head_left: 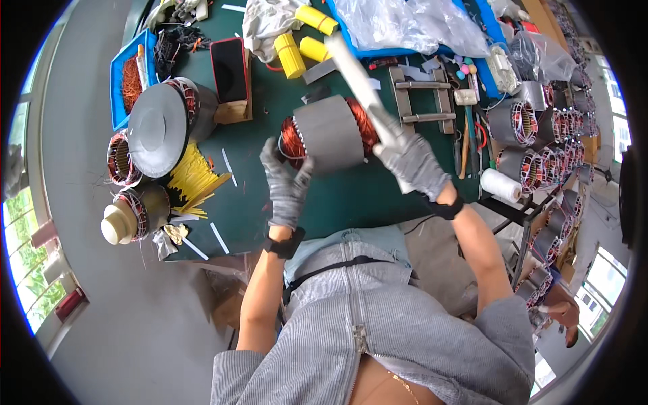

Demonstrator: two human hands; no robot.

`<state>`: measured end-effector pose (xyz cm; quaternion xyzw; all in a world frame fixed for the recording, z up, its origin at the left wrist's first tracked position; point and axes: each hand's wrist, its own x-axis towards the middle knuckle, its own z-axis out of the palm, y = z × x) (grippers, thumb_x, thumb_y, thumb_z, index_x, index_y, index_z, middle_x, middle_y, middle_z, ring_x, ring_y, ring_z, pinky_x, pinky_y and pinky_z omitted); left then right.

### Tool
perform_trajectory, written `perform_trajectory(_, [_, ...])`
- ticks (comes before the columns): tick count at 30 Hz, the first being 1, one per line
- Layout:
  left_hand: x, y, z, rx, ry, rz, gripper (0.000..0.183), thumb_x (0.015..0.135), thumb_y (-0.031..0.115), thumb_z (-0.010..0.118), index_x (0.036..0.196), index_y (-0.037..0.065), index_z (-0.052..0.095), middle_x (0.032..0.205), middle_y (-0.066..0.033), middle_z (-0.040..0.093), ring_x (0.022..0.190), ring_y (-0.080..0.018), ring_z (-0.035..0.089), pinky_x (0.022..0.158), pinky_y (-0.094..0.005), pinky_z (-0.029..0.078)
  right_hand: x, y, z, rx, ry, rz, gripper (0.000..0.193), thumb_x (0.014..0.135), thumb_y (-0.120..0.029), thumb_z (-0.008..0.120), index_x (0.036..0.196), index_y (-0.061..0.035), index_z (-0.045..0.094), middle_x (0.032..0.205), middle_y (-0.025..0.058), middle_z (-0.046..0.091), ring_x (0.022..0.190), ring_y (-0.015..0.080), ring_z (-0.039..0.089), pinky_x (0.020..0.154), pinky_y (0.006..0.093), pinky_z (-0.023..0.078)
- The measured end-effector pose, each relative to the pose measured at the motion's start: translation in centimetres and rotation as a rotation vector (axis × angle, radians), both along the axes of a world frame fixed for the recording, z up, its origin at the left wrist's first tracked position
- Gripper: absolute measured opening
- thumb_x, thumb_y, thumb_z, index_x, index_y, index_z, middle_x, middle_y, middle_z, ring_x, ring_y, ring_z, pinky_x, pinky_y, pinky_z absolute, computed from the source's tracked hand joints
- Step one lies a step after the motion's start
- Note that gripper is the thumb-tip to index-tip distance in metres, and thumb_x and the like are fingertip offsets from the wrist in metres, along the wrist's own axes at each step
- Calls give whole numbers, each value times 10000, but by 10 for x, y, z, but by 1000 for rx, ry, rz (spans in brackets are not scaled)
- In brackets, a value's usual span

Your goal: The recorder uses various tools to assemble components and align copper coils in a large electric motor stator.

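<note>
A motor stator (329, 133) lies on its side on the green table, a grey steel cylinder with copper windings showing at both ends. My left hand (285, 185), in a grey knit glove, holds the winding at the stator's left end between thumb and fingers. At the right end, my gloved right hand (413, 162) is closed round a long white bar (354, 74). The bar slants up and away to the left, past the right-hand winding, and is somewhat blurred. I cannot tell whether it touches the stator.
A phone (229, 71), yellow bundles (290, 56) and a metal frame (425, 101) stand beyond the stator. More stators (194, 101) and yellow strips (192, 172) sit at left. Hand tools (466, 145), a white thread spool (501, 185) and racked stators (530, 165) are at right.
</note>
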<state>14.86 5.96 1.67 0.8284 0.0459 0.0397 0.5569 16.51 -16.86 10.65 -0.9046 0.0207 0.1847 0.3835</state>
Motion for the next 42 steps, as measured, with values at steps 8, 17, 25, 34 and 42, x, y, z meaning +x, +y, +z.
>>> perform_trajectory(8, [15,17,-31,-321,535,-208,326,867,363,546,955,50,564,742,1,543,718,-104,503,651,-271,423,-13,-12,-65,-53,-136,-33,609,784,-212,552,1341,-324,331,791,180,624,678,349,609,646,414,504])
perform_trajectory(17, [-23,7,-21,-614,779,86,434,849,493,528,1001,89,566,775,-3,602,607,-112,560,542,-255,465,-21,-8,-85,501,-143,-218,649,786,-159,558,1372,-283,307,869,127,584,673,195,542,627,328,475])
perform_trajectory(25, [-67,12,-31,-785,985,318,467,800,567,552,908,114,577,674,1,578,494,-92,490,421,-230,351,-65,24,36,139,-709,95,566,753,-201,614,1291,-218,439,975,184,617,790,309,639,699,333,514])
perform_trajectory(34, [-66,21,-22,-907,900,229,605,816,534,548,1174,50,483,1027,-89,605,880,-216,619,771,-356,516,-56,0,44,15,-340,38,566,810,-218,542,1339,-288,354,1011,187,604,778,333,622,679,379,499])
perform_trajectory(42, [-54,27,-57,-921,895,292,605,804,539,565,1167,60,501,1070,-84,591,958,-222,585,846,-363,481,-32,0,30,-518,-121,427,611,812,-279,515,1369,-323,265,680,122,627,566,311,605,585,424,501])
